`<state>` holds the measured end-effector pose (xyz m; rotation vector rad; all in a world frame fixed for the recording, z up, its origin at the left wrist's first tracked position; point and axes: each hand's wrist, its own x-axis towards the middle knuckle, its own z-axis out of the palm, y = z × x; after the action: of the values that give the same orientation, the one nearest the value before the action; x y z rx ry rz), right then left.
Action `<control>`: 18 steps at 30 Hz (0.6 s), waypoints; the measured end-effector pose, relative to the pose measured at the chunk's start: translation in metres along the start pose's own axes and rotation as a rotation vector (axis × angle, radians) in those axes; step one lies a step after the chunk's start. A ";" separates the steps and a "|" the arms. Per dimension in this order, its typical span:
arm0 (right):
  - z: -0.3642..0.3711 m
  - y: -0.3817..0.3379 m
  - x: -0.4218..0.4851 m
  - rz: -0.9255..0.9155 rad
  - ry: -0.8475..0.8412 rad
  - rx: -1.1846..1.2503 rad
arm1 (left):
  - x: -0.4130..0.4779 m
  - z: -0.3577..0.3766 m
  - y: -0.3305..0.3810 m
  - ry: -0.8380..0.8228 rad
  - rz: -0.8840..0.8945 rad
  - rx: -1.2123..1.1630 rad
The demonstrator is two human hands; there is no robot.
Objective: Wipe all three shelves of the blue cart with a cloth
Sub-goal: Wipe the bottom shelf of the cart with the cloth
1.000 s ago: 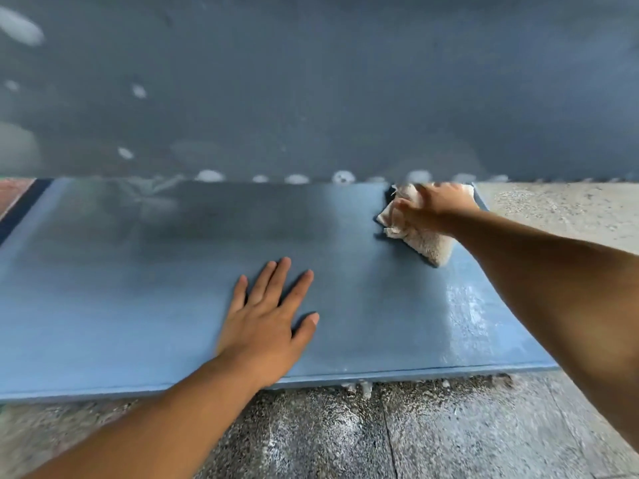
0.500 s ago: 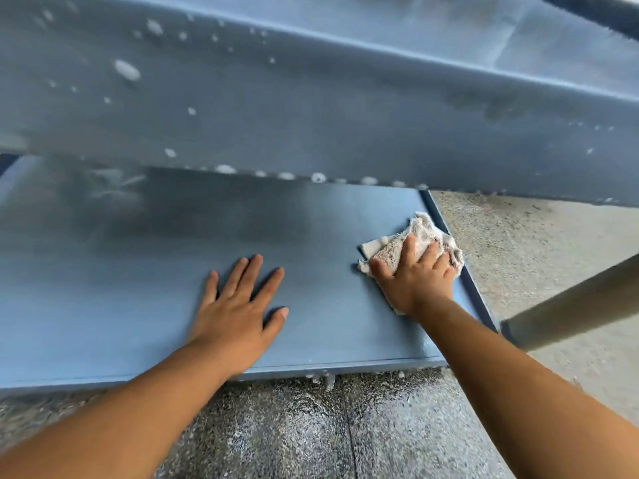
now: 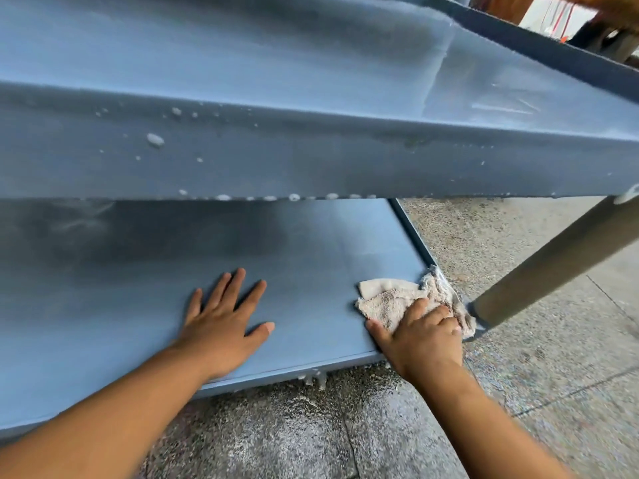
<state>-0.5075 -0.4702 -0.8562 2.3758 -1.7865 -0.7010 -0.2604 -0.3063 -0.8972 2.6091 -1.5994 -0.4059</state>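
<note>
**Lower shelf, right front corner: cloth under right hand**

The cloth (image 3: pixel 397 299), beige and crumpled, lay on the lower shelf (image 3: pixel 311 254) of the blue cart (image 3: pixel 553 53), at the shelf's right front corner. Its far edge reached the raised right rim and lay just beside the foot of the grey leg (image 3: pixel 553 257).

The right hand (image 3: pixel 422 337) was on top of the cloth's near part. The fingers were bent down over the cloth and held it against the shelf. The thumb was stretched out to the left and lay on bare shelf.

The left hand (image 3: pixel 221 323) lay flat on the same shelf, palm down, with fingers straight and spread. It held nothing and was well apart from the cloth, to its left. Its wrist crossed the shelf's front edge.

The shelf above (image 3: pixel 311 160) overhung the rear of the lower shelf. White droplets (image 3: pixel 155 140) dotted its front wall and hung in a row along its bottom edge. Its top surface looked wet and streaked.

Suds (image 3: pixel 316 376) hung from the front edge of the lower shelf, between the two forearms. The speckled floor (image 3: pixel 518 340) below them looked wet and foamy.
</note>
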 end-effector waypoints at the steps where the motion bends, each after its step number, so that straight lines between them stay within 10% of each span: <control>1: -0.002 -0.003 -0.002 0.010 0.004 -0.019 | -0.003 -0.004 -0.014 -0.008 0.032 0.009; 9: -0.013 -0.036 -0.024 0.035 -0.007 -0.093 | -0.062 -0.012 -0.142 0.057 -0.185 0.074; 18: -0.033 -0.168 -0.124 -0.452 0.098 -0.185 | -0.061 -0.010 -0.142 0.048 -0.140 0.082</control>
<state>-0.3713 -0.3088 -0.8457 2.6486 -1.0981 -0.7372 -0.1609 -0.1881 -0.9016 2.7790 -1.4546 -0.2887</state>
